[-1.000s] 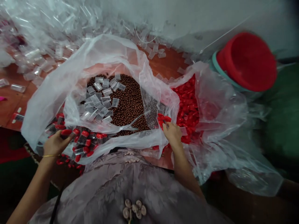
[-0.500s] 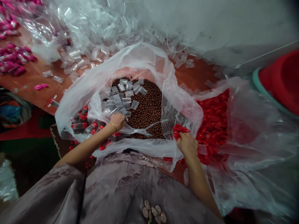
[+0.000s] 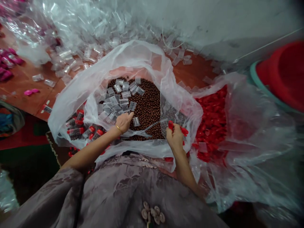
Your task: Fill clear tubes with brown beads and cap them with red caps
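My left hand [image 3: 123, 122], with a yellow bracelet at the wrist, is over the near edge of a pile of small clear plastic containers [image 3: 114, 103]. Its index finger points out towards one container; the other fingers are partly hidden, and I see nothing held. One clear container [image 3: 136, 121] lies just right of the fingers. Beneath and beside the pile are many small brown balls [image 3: 149, 104] inside a white translucent bag [image 3: 140, 50]. My right hand [image 3: 175, 135] is closed around several red caps [image 3: 170, 124], above the bag's right side.
Filled containers with red caps [image 3: 76, 130] lie at the bag's left. More red caps [image 3: 211, 123] fill a clear bag on the right. A red tub [image 3: 282, 76] stands beyond. Clear containers heap against the wall, and pink pieces [image 3: 9, 60] lie at the far left.
My left hand has gone from a fist to a stretched finger, and a clear container now lies beside it. My right hand has moved left with the red caps. The whole view has shifted slightly.
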{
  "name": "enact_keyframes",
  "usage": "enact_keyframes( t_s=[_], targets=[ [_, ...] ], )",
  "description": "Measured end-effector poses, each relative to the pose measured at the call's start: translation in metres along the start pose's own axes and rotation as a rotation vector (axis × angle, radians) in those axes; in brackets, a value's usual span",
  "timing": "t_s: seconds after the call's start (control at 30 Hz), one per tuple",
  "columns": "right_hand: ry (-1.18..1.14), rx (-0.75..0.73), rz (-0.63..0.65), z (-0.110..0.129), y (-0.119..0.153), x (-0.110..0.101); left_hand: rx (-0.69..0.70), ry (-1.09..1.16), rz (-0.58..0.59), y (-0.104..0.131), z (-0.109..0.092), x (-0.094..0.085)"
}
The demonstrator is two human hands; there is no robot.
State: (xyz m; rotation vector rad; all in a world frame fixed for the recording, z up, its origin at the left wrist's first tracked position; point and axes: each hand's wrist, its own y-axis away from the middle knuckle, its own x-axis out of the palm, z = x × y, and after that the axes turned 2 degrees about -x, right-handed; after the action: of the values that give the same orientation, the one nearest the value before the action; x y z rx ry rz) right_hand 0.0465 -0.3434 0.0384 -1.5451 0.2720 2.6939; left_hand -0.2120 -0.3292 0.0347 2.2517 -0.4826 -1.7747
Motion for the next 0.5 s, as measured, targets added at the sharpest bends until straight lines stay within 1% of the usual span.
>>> enact_keyframes(
  t_s=[0.07, 0.13, 0.17, 0.2, 0.23, 0.27, 0.3, 0.33, 0.37, 0.4, 0.47, 0.5],
  targets=[
    [-0.124, -0.026, 0.035, 0.007, -0.001, 0.014, 0.299, -0.077, -0.021, -0.009, 0.002, -0.003],
    [-0.198, -0.033, 0.078, 0.012, -0.001, 0.024, 0.580, -0.123, 0.018, -0.022, 0.004, -0.004],
    [-0.211, -0.037, 0.105, 0.014, -0.001, 0.028, 0.681, -0.142, 0.053, -0.028, 0.005, -0.003],
    [-0.209, -0.047, 0.130, 0.016, -0.001, 0.031, 0.747, -0.156, 0.089, -0.034, 0.005, -0.002],
    [-0.193, -0.061, 0.151, 0.018, -0.001, 0.032, 0.774, -0.158, 0.120, -0.038, 0.004, 0.000],
    [-0.170, -0.076, 0.170, 0.020, -0.001, 0.032, 0.758, -0.138, 0.143, -0.040, 0.003, 0.002],
    [-0.147, -0.089, 0.182, 0.021, -0.002, 0.030, 0.698, -0.087, 0.157, -0.040, 0.001, 0.004],
    [-0.125, -0.100, 0.187, 0.022, -0.004, 0.028, 0.592, -0.002, 0.171, -0.038, -0.001, 0.006],
    [-0.104, -0.106, 0.186, 0.022, -0.007, 0.026, 0.446, 0.113, 0.197, -0.035, -0.003, 0.008],
    [-0.084, -0.105, 0.182, 0.022, -0.011, 0.024, 0.269, 0.254, 0.247, -0.032, -0.005, 0.009],
    [-0.047, -0.098, 0.172, 0.024, -0.024, 0.022, -0.139, 0.589, 0.399, -0.027, -0.008, 0.012],
    [-0.036, -0.103, 0.167, 0.027, -0.033, 0.023, -0.319, 0.743, 0.469, -0.026, -0.010, 0.013]
  ],
)
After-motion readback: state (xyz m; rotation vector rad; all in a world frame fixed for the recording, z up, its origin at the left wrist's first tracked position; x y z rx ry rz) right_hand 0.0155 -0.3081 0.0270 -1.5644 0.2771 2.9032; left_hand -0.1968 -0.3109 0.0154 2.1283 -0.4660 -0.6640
